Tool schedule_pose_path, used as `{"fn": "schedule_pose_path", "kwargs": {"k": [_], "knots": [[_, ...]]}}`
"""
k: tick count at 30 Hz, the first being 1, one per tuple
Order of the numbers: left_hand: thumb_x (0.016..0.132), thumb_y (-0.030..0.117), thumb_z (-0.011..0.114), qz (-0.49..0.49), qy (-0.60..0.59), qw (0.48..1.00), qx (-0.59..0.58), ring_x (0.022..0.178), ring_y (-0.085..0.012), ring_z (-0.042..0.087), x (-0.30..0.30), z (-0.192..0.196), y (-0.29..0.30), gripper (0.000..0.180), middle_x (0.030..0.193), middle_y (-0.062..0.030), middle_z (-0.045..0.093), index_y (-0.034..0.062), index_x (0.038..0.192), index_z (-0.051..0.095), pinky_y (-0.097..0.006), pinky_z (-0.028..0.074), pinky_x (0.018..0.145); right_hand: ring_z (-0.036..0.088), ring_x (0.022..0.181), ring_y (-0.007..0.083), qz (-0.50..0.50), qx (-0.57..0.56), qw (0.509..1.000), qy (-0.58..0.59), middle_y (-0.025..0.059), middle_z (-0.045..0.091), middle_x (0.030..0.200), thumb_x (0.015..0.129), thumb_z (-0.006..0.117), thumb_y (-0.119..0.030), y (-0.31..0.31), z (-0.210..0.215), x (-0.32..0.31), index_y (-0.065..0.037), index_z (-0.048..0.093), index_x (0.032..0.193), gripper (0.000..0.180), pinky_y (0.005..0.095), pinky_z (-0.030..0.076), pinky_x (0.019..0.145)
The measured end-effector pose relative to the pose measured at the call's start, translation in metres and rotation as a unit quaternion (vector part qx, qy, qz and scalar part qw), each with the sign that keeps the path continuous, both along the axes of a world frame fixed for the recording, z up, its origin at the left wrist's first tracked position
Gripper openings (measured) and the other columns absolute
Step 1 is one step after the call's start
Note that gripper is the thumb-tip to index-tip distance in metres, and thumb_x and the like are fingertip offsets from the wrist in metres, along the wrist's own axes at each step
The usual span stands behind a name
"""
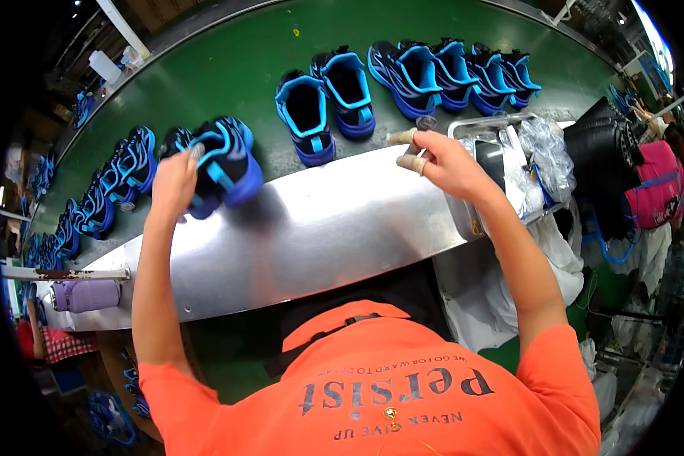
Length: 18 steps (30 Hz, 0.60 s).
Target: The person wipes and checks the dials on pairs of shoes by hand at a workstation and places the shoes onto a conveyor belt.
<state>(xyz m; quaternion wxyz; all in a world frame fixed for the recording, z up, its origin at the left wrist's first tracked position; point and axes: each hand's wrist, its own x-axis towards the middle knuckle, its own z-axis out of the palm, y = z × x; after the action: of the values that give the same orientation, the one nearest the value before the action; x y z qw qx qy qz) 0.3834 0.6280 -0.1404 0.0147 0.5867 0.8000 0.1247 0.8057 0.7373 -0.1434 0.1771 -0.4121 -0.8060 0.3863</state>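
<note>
My left hand [176,182] is closed on a pair of black and blue sneakers [232,163], held at the edge of the metal ledge with a dark shadow beneath. How the fingers grip the second shoe is partly hidden. My right hand [450,166] is over the right part of the ledge with beige covers on its fingertips. Its thumb and finger point left, apart, with nothing seen between them. Just beyond and to the left stands another pair of sneakers [317,144], heels toward me. More sneakers [410,83] stand in a row behind my right hand.
A bare metal ledge [342,220] runs along the green belt [228,72]. Beside my right forearm, a metal tray [475,220] holds clear plastic pieces [551,159]. Black rolled material [600,144] and a pink bag [657,186] are farther right. A purple cylindrical container [87,296] lies at left.
</note>
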Motion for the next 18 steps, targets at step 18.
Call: {"fn": "schedule_pose_path", "kwargs": {"k": [18], "knots": [[0.087, 0.030, 0.066, -0.203, -0.254, 0.939, -0.116, 0.082, -0.0398, 0.061, 0.147, 0.007, -0.018, 0.023, 0.086, -0.0175, 0.064, 0.0070, 0.089, 0.064, -0.049, 0.047, 0.069, 0.062, 0.076, 0.0350, 0.137, -0.020, 0.990, -0.016, 0.0155, 0.063, 0.080, 0.084, 0.073, -0.032, -0.029, 0.006, -0.012, -0.008, 0.060, 0.093, 0.029, 0.0420, 0.047, 0.065]]}}
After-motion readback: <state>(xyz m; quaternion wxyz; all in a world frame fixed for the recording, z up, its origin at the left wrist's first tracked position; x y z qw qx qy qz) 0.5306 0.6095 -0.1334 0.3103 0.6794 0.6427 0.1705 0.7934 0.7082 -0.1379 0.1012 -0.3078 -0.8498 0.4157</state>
